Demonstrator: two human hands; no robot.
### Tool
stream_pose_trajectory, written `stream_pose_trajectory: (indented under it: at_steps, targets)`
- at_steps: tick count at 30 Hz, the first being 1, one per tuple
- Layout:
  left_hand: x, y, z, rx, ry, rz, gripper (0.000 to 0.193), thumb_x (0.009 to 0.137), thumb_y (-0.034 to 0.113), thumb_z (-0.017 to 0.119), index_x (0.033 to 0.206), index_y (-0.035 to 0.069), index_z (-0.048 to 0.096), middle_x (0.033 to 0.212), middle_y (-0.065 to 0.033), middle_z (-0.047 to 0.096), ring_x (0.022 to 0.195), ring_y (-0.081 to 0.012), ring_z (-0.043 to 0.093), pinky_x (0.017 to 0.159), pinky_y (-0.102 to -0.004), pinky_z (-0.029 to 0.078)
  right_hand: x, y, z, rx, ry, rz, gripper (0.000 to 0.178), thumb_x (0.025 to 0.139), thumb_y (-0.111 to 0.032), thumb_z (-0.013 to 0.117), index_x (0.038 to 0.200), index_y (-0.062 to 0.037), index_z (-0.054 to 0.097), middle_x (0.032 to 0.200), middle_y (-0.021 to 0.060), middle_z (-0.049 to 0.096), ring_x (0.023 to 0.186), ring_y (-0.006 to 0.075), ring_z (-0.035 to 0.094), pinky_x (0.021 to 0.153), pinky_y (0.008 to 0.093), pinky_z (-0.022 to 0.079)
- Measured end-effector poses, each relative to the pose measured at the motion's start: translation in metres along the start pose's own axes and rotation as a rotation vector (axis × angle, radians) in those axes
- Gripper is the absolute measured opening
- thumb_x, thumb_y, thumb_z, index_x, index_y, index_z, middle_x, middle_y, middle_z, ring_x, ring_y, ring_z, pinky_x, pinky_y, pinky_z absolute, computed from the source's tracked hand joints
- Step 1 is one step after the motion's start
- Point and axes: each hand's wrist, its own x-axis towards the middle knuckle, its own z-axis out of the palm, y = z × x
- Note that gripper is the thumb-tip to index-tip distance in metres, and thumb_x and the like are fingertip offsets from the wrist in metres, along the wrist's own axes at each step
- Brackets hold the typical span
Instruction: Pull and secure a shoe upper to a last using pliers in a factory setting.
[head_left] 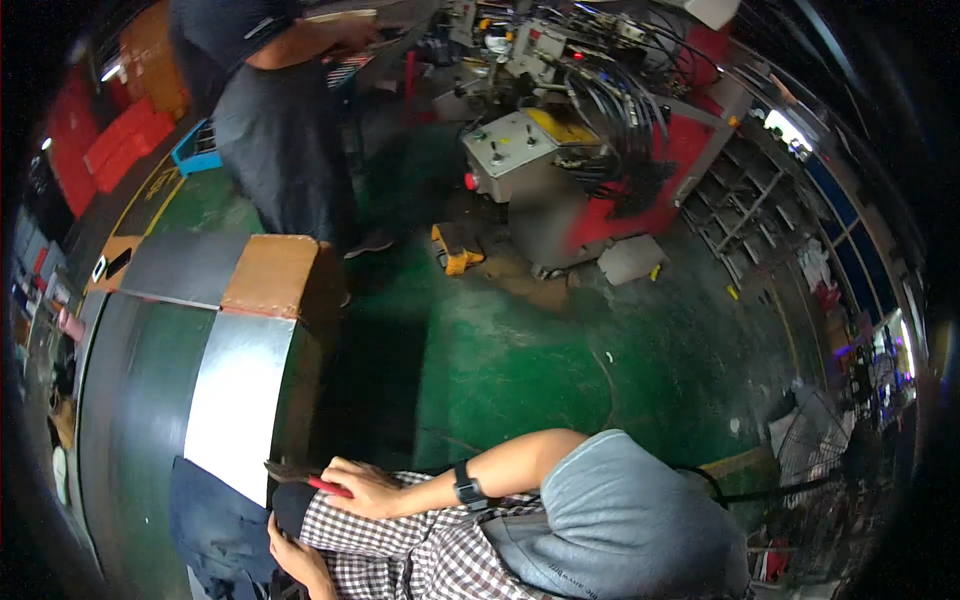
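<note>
Apparently tool-handling step | right hand (366, 491) clamped on red tool (331, 487), seven o'clock in view | left hand (296, 560) at tool's six o'clock, closure can't be told | next move likely calls for steady grip

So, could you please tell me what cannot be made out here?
In the head view:
Co-worker: head cut off by the top edge.
Left hand: most of its forearm cut off by the lower edge.
Red-handled tool: tip too dark and small to identify.

A grey short-sleeved shirt (620, 520), checked garment (365, 533) and black wristwatch (469, 487) are worn.
</note>
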Motion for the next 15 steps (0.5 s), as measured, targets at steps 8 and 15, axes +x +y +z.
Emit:
stream_pose_trajectory:
  at_steps: [8,15]
  targets:
    - [0.000,-0.017,0.014,0.124,-0.010,0.035,0.046,0.090,0.000,0.053,0.135,0.005,0.054,0.118,-0.0222,0.063,0.110,-0.0389,0.056,0.096,-0.0451,0.044,0.003,0.020,0.011,-0.108,0.074,-0.075,0.029,0.090,-0.021,0.065,0.112,-0.0044,0.056,0.106,0.0126,0.050,0.101,0.0330,0.056,0.085,0.0437,0.045]
    - [-0.013,0.001,-0.004,-0.343,0.018,0.077,0.036,0.100,0.008,0.046,0.134,-0.001,0.053,0.084,-0.0120,0.062,0.066,-0.0170,0.051,0.061,-0.0332,0.042,0.004,0.007,0.001,-0.049,0.074,-0.080,0.027,0.090,-0.021,0.068,0.107,-0.0030,0.059,0.104,0.0133,0.055,0.095,0.0355,0.060,0.080,0.0432,0.048]
